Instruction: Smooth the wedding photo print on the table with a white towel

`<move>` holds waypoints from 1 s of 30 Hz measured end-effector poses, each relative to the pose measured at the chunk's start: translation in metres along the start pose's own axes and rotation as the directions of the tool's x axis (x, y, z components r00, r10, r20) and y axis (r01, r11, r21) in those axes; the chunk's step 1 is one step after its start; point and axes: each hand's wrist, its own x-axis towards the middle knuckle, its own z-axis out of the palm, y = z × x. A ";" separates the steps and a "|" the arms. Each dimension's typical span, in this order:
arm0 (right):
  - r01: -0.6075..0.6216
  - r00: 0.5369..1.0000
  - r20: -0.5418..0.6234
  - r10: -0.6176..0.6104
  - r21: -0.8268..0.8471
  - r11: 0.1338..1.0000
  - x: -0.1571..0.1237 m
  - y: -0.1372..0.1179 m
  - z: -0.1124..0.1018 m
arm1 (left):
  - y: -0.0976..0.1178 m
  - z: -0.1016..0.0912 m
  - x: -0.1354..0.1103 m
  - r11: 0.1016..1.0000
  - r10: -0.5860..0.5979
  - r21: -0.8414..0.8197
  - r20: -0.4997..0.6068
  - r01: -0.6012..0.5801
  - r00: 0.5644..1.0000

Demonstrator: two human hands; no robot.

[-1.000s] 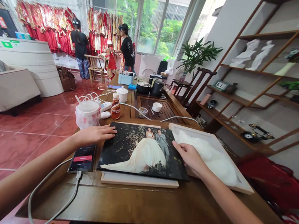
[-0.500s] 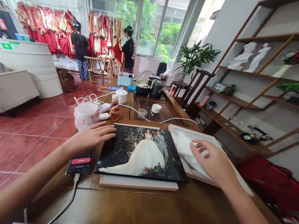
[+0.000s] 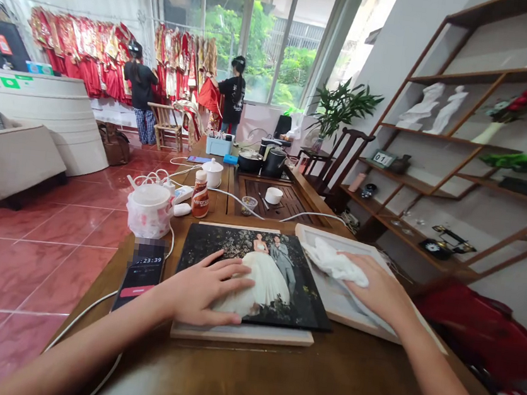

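A dark wedding photo print lies on a pale wooden board on the wooden table. My left hand rests flat on the print's lower left, fingers spread. To the right lies a white picture frame with a white cloth bunched on it. My right hand presses down on that cloth, fingers curled over it.
A phone on a white cable lies left of the print. Behind stand a bagged white container, a sauce bottle, cups and kettles on a tea tray. A shelf unit stands right. Two persons handle red garments at the back.
My left hand slid from the print's upper left edge onto its lower left face. My right hand left the print's right edge and gathered the cloth on the white frame.
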 end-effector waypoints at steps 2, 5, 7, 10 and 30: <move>-0.041 0.995 -0.085 0.051 0.121 0.992 0.006 0.004 -0.007 | -0.002 -0.001 -0.003 1.000 -0.022 -0.011 0.002 0.022 1.000; -0.123 0.951 -0.239 0.197 0.291 0.949 0.019 0.003 -0.020 | -0.004 -0.003 -0.007 0.998 -0.064 -0.014 0.003 0.064 0.998; -0.143 0.898 -0.337 0.281 0.381 0.914 0.028 -0.006 -0.030 | -0.004 -0.004 -0.010 0.996 -0.084 -0.016 0.012 0.084 0.996; -0.064 0.833 -0.463 0.304 0.464 0.883 0.038 -0.035 -0.047 | -0.006 -0.004 -0.015 0.994 -0.108 -0.013 0.026 0.108 0.994; 0.687 0.644 0.138 -0.753 0.328 0.648 0.062 -0.185 -0.014 | -0.020 0.009 -0.027 0.957 -0.284 0.032 -0.087 0.288 0.955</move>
